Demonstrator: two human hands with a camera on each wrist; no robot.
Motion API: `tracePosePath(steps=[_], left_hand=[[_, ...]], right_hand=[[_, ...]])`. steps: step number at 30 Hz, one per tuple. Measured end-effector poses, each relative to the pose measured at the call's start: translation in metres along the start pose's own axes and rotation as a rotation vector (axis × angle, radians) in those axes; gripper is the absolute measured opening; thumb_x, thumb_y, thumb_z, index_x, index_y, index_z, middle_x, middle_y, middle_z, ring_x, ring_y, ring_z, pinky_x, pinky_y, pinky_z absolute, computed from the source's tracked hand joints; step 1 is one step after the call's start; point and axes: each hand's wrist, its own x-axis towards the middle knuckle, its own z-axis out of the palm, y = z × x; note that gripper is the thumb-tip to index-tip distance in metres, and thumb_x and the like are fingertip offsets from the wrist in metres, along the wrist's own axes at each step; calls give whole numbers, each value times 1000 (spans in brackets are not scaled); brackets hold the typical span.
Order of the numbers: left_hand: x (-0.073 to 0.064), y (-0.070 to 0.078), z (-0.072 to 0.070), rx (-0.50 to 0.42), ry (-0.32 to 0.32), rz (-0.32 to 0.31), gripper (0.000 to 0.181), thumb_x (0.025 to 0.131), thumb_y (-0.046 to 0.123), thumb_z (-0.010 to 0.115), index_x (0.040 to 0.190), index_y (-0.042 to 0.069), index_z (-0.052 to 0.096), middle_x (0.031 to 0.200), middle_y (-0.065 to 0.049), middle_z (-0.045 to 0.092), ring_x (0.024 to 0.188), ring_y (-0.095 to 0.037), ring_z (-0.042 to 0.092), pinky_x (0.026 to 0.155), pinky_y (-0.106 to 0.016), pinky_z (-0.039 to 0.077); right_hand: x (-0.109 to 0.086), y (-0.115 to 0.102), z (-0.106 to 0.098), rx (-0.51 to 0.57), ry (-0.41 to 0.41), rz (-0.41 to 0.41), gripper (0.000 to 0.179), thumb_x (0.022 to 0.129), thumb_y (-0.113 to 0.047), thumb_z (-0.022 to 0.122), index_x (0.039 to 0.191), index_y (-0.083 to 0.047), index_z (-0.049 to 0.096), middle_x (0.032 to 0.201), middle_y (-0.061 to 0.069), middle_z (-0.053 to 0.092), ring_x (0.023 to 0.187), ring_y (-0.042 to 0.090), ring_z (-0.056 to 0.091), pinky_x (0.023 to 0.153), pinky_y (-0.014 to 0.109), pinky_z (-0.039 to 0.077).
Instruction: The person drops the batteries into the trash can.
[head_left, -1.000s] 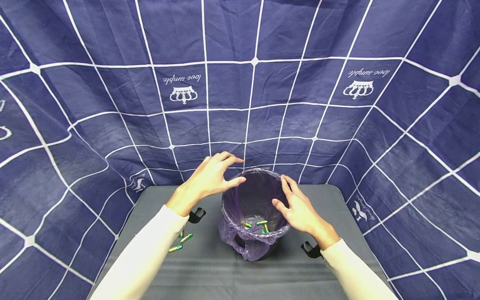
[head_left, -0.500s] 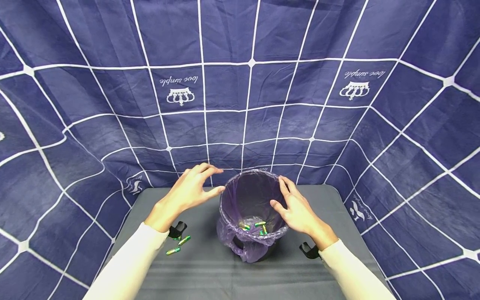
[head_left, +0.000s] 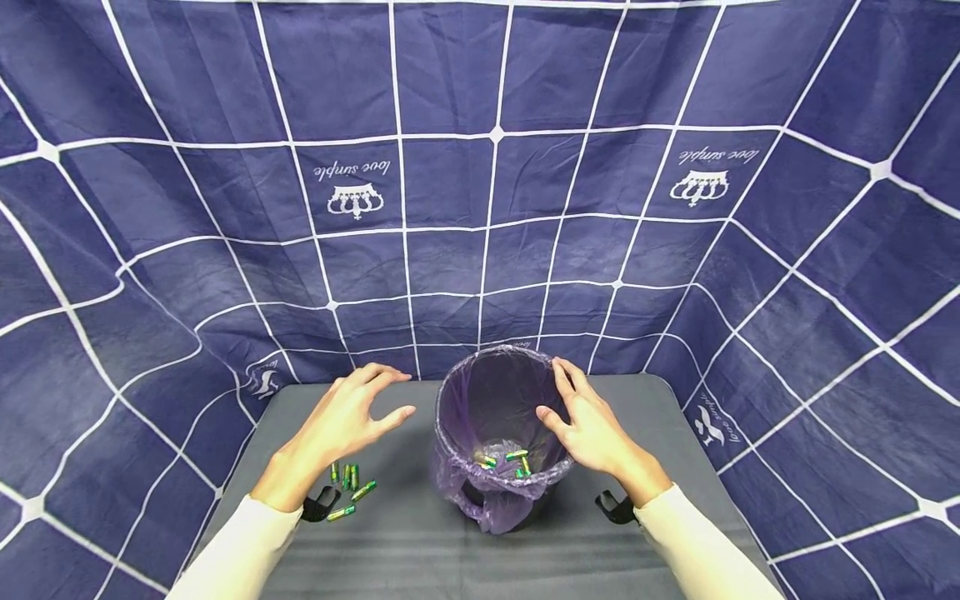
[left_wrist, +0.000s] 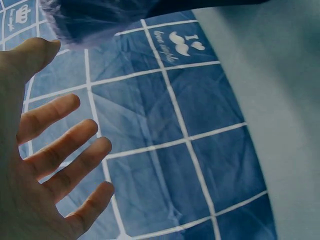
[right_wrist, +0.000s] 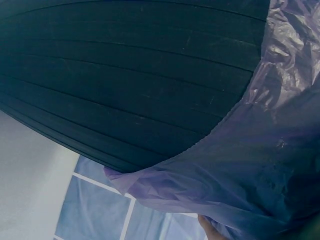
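Observation:
A dark trash can [head_left: 517, 387] lined with a purple plastic bag [head_left: 495, 504] stands upright on the grey table. Several green-and-yellow batteries [head_left: 517, 455] lie at its bottom. My right hand [head_left: 596, 425] holds the can's right rim, fingers along the edge and thumb over the opening; in the right wrist view the bag [right_wrist: 200, 192] and the can's ribbed outer wall [right_wrist: 130, 85] mostly fill the picture. Left of the can, my left hand [head_left: 341, 421] hovers with spread fingers and nothing in them. Several more batteries [head_left: 354, 477] lie on the table below it.
The grey table [head_left: 420, 558] spreads around the can. A blue cloth [head_left: 450, 192] with white grid lines encloses the back and both sides. Black straps [head_left: 322, 504] hang below the wrists.
My left hand has moved left and nearer, from above the can's left rim to near the loose batteries. My right hand stays at the rim. The view has tilted slightly.

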Motion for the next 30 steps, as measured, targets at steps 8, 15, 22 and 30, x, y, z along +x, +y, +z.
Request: tracePosePath(steps=[8, 15, 22, 30], left_hand=[[-35, -14, 12, -12, -8, -66, 46, 98, 39, 94, 138, 20, 82, 137, -4, 81, 130, -36, 80, 102, -68, 61], [-61, -26, 17, -17, -2, -97, 43, 96, 36, 96, 134, 19, 84, 134, -4, 82, 127, -37, 81, 96, -67, 62], [-90, -38, 27, -11, 31, -97, 43, 91, 32, 101, 130, 22, 85, 127, -1, 83, 110, -32, 85, 86, -57, 66], [-123, -53, 45, -6, 26, -132, 48, 85, 36, 105, 128, 25, 86, 123, 3, 83, 105, -28, 85, 83, -50, 68]], right_hand=[[-1, 1, 1, 0, 11, -7, 84, 114, -33, 69, 179, 8, 33, 186, 28, 35, 164, 54, 52, 129, 74, 47], [1, 1, 0, -5, 17, -7, 82, 116, -34, 68, 178, 7, 35, 186, 27, 37, 164, 53, 52, 129, 73, 47], [1, 2, 2, -11, -4, 5, 86, 114, -35, 70, 179, 6, 33, 187, 26, 35, 167, 52, 49, 132, 71, 45], [1, 1, 1, -10, 5, -9, 83, 115, -31, 70, 178, 8, 34, 186, 27, 36, 164, 53, 52, 130, 72, 47]])
